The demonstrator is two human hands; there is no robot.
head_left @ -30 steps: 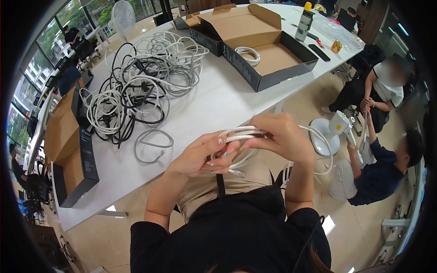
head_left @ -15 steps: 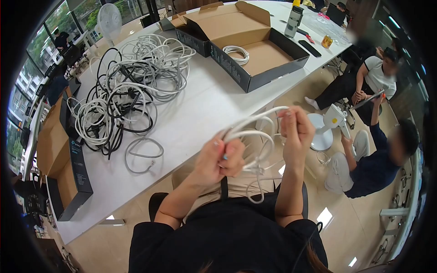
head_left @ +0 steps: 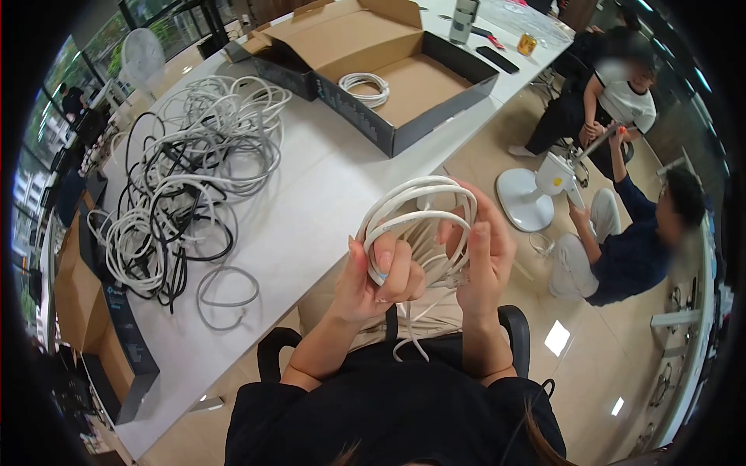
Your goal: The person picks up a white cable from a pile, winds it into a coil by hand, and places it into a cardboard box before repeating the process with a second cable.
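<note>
A looped white cable (head_left: 423, 183) is held between both hands over my lap, just off the table's front edge. My left hand (head_left: 381, 278) is closed round the left side of the loops. On the right side, my right hand (head_left: 483, 260) has its fingers curved round the same loops. A loose length of the cable hangs below toward my lap. To the left on the white table (head_left: 326, 163) lies a large tangle of white, grey and black cables (head_left: 194, 179). One short grey cable (head_left: 227, 299) lies by itself near the table edge.
An open box (head_left: 404, 85) holds a coiled white cable (head_left: 365, 90). Another open box (head_left: 116, 349) stands at the table's left end. A bottle (head_left: 463, 22), phone (head_left: 497, 59) and can (head_left: 527, 44) stand or lie farther back. Two people sit at right beside a white stand (head_left: 527, 200).
The cable has been drawn into rounder loops. My right hand has come down and closer to my left hand, now round the loops. The view has shifted, moving the table things left.
</note>
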